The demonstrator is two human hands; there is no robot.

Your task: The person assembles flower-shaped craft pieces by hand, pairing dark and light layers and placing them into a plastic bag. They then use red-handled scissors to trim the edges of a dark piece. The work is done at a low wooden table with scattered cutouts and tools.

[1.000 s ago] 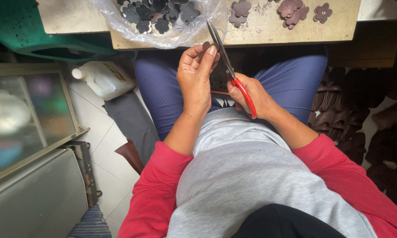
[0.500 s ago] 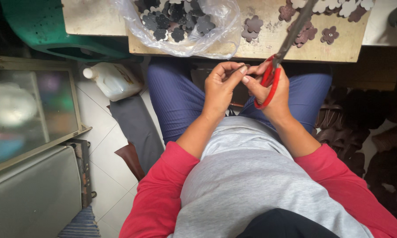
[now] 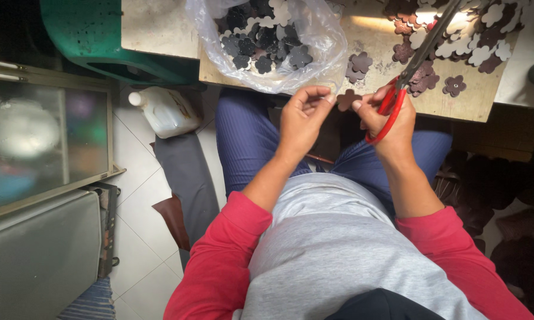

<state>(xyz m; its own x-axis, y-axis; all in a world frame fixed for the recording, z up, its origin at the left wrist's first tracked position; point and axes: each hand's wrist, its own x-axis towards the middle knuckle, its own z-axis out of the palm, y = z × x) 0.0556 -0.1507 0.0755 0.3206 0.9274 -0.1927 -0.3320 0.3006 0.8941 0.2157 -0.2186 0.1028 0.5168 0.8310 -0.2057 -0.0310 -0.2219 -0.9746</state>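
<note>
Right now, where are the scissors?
In the head view, the red-handled scissors are in the right hand, upper right of centre, blades angled up over the wooden board scattered with flower-shaped cutouts.

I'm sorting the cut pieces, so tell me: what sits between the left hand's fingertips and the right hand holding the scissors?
In the head view, one brown flower-shaped piece lies between the left hand and the right hand, which holds red-handled scissors.

A small craft workshop: flower-shaped leather cutouts (image 3: pixel 465 44) litter a worn wooden workbench (image 3: pixel 450 104).
</note>
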